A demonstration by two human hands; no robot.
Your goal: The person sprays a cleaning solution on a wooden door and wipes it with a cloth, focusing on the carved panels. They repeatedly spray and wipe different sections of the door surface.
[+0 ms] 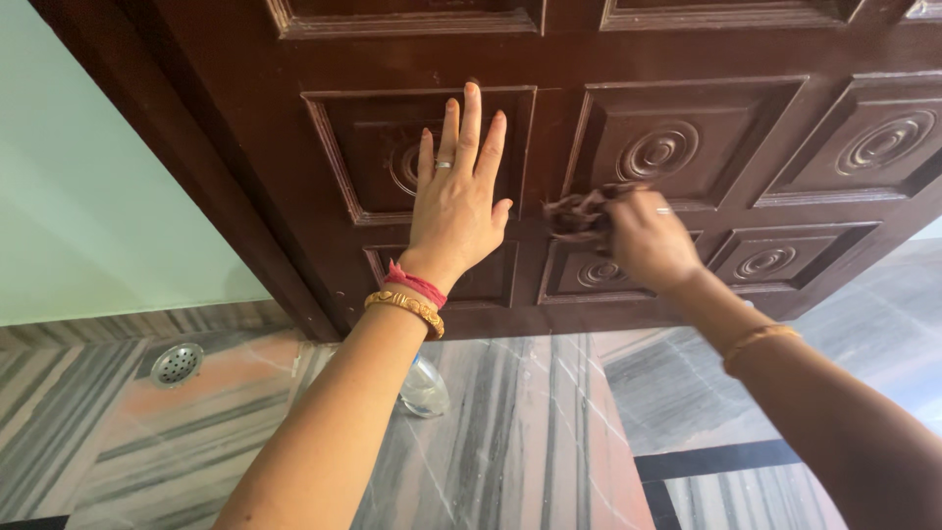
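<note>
Head view: the dark brown carved wooden door [628,108] fills the far part of the scene, its face divided into square recessed panels, each bearing a raised ring-shaped rosette; the door stands on a striped grey and pink marble floor [510,432].

The left hand [456,201] lies flat against the door, fingers fully spread and straight, palm pressed over the rosette of one upper panel; it grips nothing; a silver ring sits on one finger; a red thread band [416,284] and a gold bangle [404,309] circle the wrist just below it.

The right hand [643,238] is to the right of the left hand, near but apart from it; its fingers are curled closed around a crumpled dark brown cloth [579,214]; the cloth bulges out to the left of the fist and touches the door at the rail between the upper and lower panels; a thin gold bangle [758,339] sits on the right forearm, well back from the wrist.

On the floor, near the foot of the door and partly hidden behind the left forearm, lies a clear plastic bottle [424,388]; whether it holds liquid cannot be told; further left, a round perforated metal floor drain [178,363] is set into the marble; a pale green wall [88,177] rises at the left of the door frame; a black stone strip [716,459] crosses the floor at the near right.
</note>
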